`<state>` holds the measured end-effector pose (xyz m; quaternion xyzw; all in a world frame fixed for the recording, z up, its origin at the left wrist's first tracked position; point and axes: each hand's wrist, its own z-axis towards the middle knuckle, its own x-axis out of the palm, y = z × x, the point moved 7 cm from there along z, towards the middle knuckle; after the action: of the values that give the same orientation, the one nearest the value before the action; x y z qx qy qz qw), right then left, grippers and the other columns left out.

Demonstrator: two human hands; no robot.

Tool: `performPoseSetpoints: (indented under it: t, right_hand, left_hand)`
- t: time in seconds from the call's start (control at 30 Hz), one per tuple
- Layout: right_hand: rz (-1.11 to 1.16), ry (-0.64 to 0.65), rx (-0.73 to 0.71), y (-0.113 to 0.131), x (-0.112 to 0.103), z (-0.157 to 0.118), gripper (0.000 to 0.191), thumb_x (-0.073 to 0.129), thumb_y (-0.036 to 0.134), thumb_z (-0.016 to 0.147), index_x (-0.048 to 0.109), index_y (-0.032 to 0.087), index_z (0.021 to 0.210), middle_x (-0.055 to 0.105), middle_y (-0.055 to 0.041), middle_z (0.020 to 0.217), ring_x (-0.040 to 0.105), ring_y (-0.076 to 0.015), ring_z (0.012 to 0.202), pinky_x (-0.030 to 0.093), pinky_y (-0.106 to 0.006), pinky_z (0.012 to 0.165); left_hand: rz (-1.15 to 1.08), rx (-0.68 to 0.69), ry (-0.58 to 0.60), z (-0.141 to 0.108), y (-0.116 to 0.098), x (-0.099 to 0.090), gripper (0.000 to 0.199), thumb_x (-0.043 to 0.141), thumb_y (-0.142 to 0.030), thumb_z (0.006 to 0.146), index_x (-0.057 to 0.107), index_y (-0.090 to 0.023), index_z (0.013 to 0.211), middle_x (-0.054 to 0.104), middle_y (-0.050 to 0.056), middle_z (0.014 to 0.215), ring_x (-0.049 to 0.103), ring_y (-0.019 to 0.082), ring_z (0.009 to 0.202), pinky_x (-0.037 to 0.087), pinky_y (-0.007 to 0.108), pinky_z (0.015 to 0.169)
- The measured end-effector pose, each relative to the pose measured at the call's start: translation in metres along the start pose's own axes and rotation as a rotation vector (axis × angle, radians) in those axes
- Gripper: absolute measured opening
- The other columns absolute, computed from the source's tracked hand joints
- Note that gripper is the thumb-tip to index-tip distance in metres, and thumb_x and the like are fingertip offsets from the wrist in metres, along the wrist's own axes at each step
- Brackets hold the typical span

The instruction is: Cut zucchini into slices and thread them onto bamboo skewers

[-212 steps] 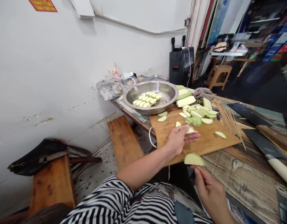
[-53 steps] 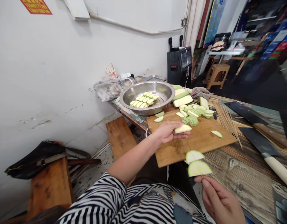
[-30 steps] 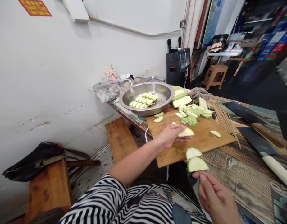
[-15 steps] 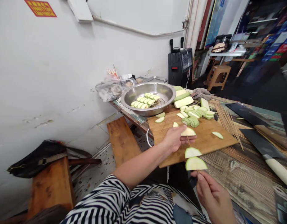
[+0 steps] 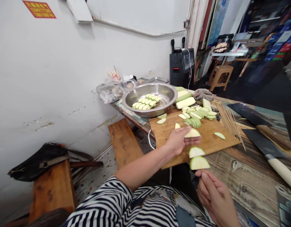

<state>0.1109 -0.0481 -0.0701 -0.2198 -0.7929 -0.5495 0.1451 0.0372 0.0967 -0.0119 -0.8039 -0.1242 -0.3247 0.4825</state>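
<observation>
Right grip pinches the skewer behind two slices, apparently for control; left grip pinches another slice, seemingly bracing it.

Gap between left hand and lone slice

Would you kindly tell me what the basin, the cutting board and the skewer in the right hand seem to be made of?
Basin: metal, probably stainless steel, fairly shiny; its silvery wall shows bright reflections.
Cutting board: likely wood or bamboo, smooth-looking; its surface is warm brown with darker patches.
Skewer: perhaps bamboo or wood, thin and tan; its finish is too small to judge.
</observation>
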Motion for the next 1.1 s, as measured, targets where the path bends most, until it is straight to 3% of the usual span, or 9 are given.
performPoseSetpoints:
  t: [0.17,0.27,0.37,0.43,0.5,0.63,0.73,0.87,1.1]
  right_hand:
    - [0.206,0.117,0.084,0.004,0.009,0.003,0.019,0.061,0.038,0.084,0.06,0.019,0.084,0.02,0.0137,0.045,0.003,-0.0011,0.033,0.013,-0.015,0.03]
    - [0.04,0.072,0.042,0.005,0.002,0.008,0.025,0.059,0.044,0.083,0.061,0.019,0.085,0.021,0.0136,0.044,0.007,-0.0022,0.031,0.014,-0.015,0.029]
    - [-0.435,-0.099,-0.26,0.022,-0.011,0.011,0.029,0.061,0.046,0.081,0.066,0.018,0.087,0.045,0.006,0.046,0.038,-0.0073,0.036,0.033,-0.018,0.035]
    - [-0.713,-0.221,-0.547,0.037,-0.012,0.006,0.029,0.065,0.044,0.076,0.07,0.017,0.085,0.065,-0.0044,0.066,0.059,-0.0147,0.055,0.047,-0.024,0.052]
    - [-0.805,-0.269,-0.678,0.041,-0.011,0.002,0.028,0.065,0.043,0.075,0.07,0.018,0.085,0.069,-0.0082,0.076,0.063,-0.018,0.065,0.049,-0.027,0.061]
    - [-0.413,-0.063,-0.299,0.018,-0.007,0.012,0.027,0.056,0.044,0.085,0.063,0.018,0.089,0.039,0.0078,0.045,0.033,-0.0062,0.034,0.029,-0.018,0.034]
    - [-0.01,0.089,-0.06,0.011,0.007,0.014,0.023,0.053,0.042,0.088,0.058,0.019,0.086,0.021,0.0134,0.045,0.01,-0.0018,0.031,0.014,-0.015,0.029]
    - [0.015,0.072,-0.069,0.018,0.007,0.017,0.021,0.058,0.04,0.086,0.058,0.019,0.085,0.024,0.013,0.045,0.011,-0.0012,0.033,0.013,-0.014,0.03]
    - [-0.497,-0.06,-0.283,0.024,-0.021,0.02,0.03,0.057,0.043,0.085,0.064,0.017,0.098,0.036,0.0073,0.05,0.03,-0.0065,0.042,0.023,-0.018,0.038]
  left_hand:
    - [-0.009,0.023,-0.025,0.0,-0.002,-0.004,0.017,0.049,-0.018,0.089,0.056,-0.01,0.076,0.065,0.007,0.071,0.068,0.019,0.066,0.055,0.039,0.075]
    - [-0.003,0.037,-0.024,-0.001,-0.002,-0.005,0.017,0.048,-0.018,0.089,0.054,-0.01,0.076,0.064,0.007,0.07,0.068,0.019,0.065,0.055,0.037,0.073]
    - [0.013,0.051,-0.054,-0.002,-0.002,-0.004,0.016,0.048,-0.017,0.089,0.054,-0.009,0.077,0.063,0.007,0.07,0.068,0.018,0.064,0.055,0.032,0.067]
    - [0.024,0.059,-0.076,-0.004,-0.002,-0.004,0.016,0.048,-0.016,0.089,0.055,-0.008,0.077,0.063,0.007,0.069,0.067,0.016,0.062,0.055,0.03,0.067]
    - [0.03,0.064,-0.073,-0.004,-0.003,-0.002,0.017,0.047,-0.016,0.089,0.055,-0.008,0.077,0.063,0.006,0.068,0.066,0.015,0.061,0.055,0.031,0.068]
    - [0.02,0.049,-0.04,-0.004,0.0,0.0,0.016,0.05,-0.018,0.088,0.056,-0.009,0.076,0.063,0.007,0.068,0.067,0.017,0.063,0.055,0.03,0.066]
    - [0.038,0.037,-0.029,-0.002,0.006,0.0,0.015,0.054,-0.02,0.085,0.058,-0.009,0.076,0.063,0.007,0.067,0.065,0.016,0.059,0.053,0.026,0.06]
    - [0.037,0.067,-0.046,0.0,0.009,-0.002,0.019,0.061,-0.028,0.081,0.059,-0.01,0.076,0.063,0.006,0.069,0.064,0.016,0.059,0.051,0.026,0.057]
    - [0.082,0.029,-0.008,-0.005,0.009,-0.001,0.028,0.058,-0.039,0.083,0.061,-0.011,0.085,0.066,0.009,0.075,0.066,0.019,0.067,0.052,0.029,0.062]
